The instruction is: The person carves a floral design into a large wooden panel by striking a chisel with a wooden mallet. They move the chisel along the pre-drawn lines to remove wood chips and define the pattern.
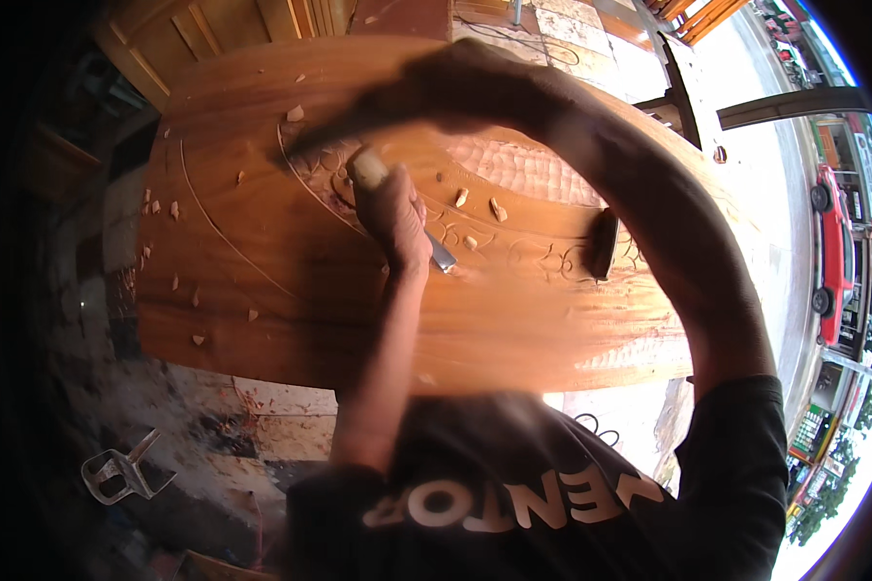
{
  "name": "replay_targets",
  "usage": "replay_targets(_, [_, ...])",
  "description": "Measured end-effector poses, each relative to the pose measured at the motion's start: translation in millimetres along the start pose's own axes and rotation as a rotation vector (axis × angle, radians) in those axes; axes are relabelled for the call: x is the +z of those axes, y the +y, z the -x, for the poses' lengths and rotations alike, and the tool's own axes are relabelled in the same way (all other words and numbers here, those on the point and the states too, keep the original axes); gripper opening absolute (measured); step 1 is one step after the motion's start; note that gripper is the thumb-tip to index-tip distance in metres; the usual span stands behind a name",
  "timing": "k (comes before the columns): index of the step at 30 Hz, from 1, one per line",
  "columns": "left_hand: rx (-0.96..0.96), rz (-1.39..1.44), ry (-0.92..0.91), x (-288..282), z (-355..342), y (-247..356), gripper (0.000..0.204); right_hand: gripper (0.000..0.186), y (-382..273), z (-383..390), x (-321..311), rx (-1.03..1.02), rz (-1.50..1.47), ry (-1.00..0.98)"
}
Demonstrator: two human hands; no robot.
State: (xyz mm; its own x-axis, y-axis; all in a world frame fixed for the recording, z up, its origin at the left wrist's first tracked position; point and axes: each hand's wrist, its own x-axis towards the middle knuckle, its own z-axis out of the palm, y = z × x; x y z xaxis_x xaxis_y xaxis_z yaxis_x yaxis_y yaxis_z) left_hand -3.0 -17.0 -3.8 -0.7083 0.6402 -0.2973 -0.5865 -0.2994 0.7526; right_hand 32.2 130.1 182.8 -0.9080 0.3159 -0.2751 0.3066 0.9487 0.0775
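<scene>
My left hand (392, 215) is wrapped round a chisel, its pale handle end (368, 167) standing out above the fist. The chisel's metal blade (442, 254) comes out below the hand, its tip at the surface of a large brown wooden panel (291, 329). My right hand (460, 82), smeared by motion, is raised over the panel's far side. It grips a long dark mallet-like tool (349, 121), whose blurred end reaches left past the chisel handle. Carved curves and leaf shapes run across the panel, and a gouged, rippled patch (523, 167) lies beyond the left hand.
Wood chips (497, 209) are scattered over the panel. A dark block-like object (606, 244) rests on its right part. A small plastic chair (131, 470) stands on the tiled floor at lower left. Wooden doors (203, 44) lean at the back; a red car (828, 254) is outside, right.
</scene>
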Motion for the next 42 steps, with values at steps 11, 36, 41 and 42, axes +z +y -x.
replay_targets(11, [-0.192,-0.284,-0.372,38.9,10.4,-5.6,0.024,0.091,75.9,84.2,55.7,0.066,-0.202,0.145])
replay_targets(36, [-0.357,-0.529,-0.807,64.0,26.9,-11.5,0.028,0.090,16.9,229.5,128.1,0.725,-0.708,0.418])
replay_targets(41, [-0.364,-0.338,-0.985,56.5,27.6,52.9,0.036,0.092,-0.3,268.5,140.0,0.799,-1.017,0.518])
replay_targets(42, [-0.324,-0.404,-0.903,55.8,24.7,52.8,0.037,0.091,1.7,266.5,141.6,0.816,-1.055,0.609])
